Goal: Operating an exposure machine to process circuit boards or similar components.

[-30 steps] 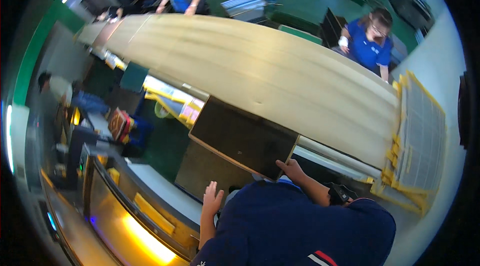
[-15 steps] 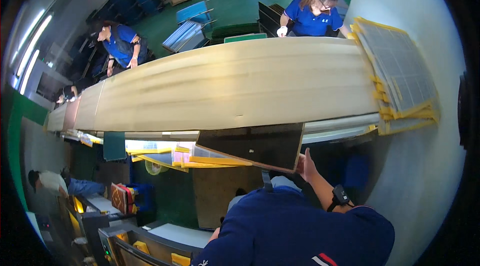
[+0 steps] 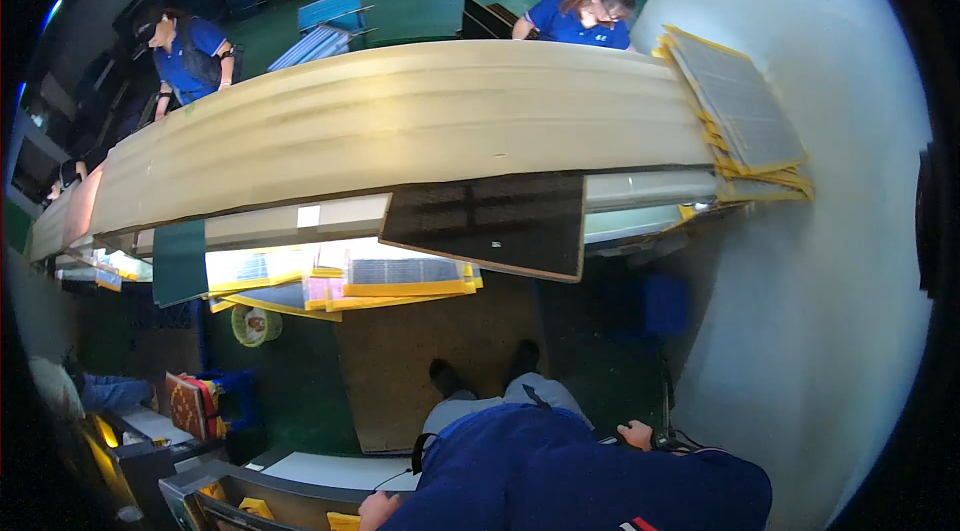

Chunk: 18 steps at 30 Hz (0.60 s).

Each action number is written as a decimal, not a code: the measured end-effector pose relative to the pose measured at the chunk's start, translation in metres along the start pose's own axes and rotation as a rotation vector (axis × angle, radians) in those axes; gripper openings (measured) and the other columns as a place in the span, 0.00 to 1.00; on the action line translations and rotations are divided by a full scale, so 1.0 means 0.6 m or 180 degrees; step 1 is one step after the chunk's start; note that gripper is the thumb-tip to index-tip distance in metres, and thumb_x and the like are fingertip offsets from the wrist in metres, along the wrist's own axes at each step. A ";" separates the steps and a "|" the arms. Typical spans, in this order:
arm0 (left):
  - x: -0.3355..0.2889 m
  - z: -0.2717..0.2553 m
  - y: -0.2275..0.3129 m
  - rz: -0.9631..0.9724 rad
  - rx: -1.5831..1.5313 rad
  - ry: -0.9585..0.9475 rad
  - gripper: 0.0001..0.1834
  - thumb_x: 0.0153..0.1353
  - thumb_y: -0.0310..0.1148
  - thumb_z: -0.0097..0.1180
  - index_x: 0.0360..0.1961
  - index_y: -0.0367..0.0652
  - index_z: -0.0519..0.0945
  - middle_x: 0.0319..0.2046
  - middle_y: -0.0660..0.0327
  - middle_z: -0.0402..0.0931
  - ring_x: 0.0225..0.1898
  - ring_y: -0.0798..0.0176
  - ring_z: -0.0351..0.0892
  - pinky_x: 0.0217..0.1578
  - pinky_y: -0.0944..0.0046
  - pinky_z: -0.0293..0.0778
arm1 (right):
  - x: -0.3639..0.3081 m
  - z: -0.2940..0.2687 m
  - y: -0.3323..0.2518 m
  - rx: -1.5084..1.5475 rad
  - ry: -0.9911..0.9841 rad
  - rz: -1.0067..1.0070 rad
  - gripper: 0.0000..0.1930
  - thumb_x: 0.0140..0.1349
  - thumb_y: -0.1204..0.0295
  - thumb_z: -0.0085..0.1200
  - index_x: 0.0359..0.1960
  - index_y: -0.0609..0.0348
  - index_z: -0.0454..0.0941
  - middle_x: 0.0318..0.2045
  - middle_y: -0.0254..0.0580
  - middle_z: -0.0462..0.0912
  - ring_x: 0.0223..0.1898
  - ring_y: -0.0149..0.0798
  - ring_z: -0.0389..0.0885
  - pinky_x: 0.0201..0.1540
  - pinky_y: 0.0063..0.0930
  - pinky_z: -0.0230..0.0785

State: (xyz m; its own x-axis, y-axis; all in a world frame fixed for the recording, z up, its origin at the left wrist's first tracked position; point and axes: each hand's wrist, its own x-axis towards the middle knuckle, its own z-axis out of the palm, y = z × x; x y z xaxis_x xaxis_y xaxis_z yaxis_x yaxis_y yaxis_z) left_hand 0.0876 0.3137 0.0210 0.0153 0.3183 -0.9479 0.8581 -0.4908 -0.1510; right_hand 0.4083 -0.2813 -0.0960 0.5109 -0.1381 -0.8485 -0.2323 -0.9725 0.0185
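My right hand [image 3: 634,434] is low beside my body, away from the table. Its fingers are loosely bent and nothing shows in them. At the lower edge, my left hand [image 3: 378,509] is partly in view by a dark grey cabinet-like unit [image 3: 185,491]; its fingers are mostly hidden. In front of me, a dark flat board [image 3: 485,226] with a thin brown edge juts from the near edge of the long beige-topped table [image 3: 400,121]. Neither hand touches this board.
Yellow-edged mesh frames [image 3: 740,96] are stacked at the table's right end. Under the near edge lie yellow-edged sheets [image 3: 405,271] and a dark green panel [image 3: 180,261]. A small basket [image 3: 256,325] stands below. Two co-workers in blue [image 3: 195,56] stand across the table.
My right hand has left the dark board's lower right corner and dropped beside my body. I stand farther back from the table, and my feet now show. The board stays at the table edge.
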 end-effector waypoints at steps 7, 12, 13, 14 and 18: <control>0.001 0.059 -0.042 0.0078 -0.0117 0.0199 0.23 0.63 0.51 0.52 0.50 0.46 0.81 0.44 0.50 0.82 0.49 0.48 0.81 0.49 0.57 0.75 | -0.063 0.095 0.091 0.2071 0.2670 -0.0641 0.19 0.66 0.66 0.55 0.56 0.59 0.72 0.33 0.41 0.81 0.32 0.38 0.80 0.34 0.35 0.71; -0.012 0.117 -0.081 0.0271 -0.0038 0.0622 0.21 0.63 0.50 0.53 0.49 0.49 0.83 0.41 0.51 0.83 0.46 0.49 0.82 0.47 0.58 0.76 | -0.227 0.081 0.092 0.0966 0.0812 -0.0449 0.14 0.69 0.61 0.50 0.39 0.59 0.82 0.37 0.44 0.85 0.39 0.45 0.83 0.40 0.39 0.74; -0.018 0.136 -0.089 0.0316 -0.0048 0.0740 0.21 0.62 0.50 0.54 0.48 0.50 0.83 0.41 0.51 0.83 0.46 0.50 0.82 0.47 0.58 0.76 | -0.214 0.084 0.092 0.0795 0.0614 -0.0605 0.14 0.69 0.61 0.50 0.39 0.59 0.82 0.36 0.44 0.85 0.39 0.45 0.83 0.40 0.39 0.74; -0.022 0.151 -0.100 0.0381 -0.0030 0.0913 0.20 0.62 0.50 0.54 0.48 0.50 0.83 0.40 0.51 0.83 0.45 0.50 0.83 0.47 0.58 0.76 | -0.203 0.092 0.090 0.0717 0.0514 -0.0732 0.14 0.69 0.61 0.50 0.39 0.59 0.82 0.36 0.45 0.85 0.38 0.45 0.83 0.39 0.39 0.74; -0.038 0.196 -0.106 0.0632 -0.0249 0.2058 0.23 0.64 0.54 0.47 0.38 0.48 0.85 0.35 0.55 0.84 0.41 0.47 0.82 0.42 0.49 0.76 | -0.171 0.101 0.074 0.0684 0.0561 -0.1061 0.14 0.69 0.61 0.50 0.39 0.59 0.82 0.35 0.45 0.84 0.37 0.45 0.83 0.39 0.39 0.74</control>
State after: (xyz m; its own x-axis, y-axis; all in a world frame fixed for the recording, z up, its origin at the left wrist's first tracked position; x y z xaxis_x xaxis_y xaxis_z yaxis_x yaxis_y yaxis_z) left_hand -0.0276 0.2426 0.0191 0.4591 0.6610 -0.5935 0.8416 -0.5375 0.0523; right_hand 0.2953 -0.2988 -0.0404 0.7164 0.1289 -0.6857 -0.1881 -0.9107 -0.3677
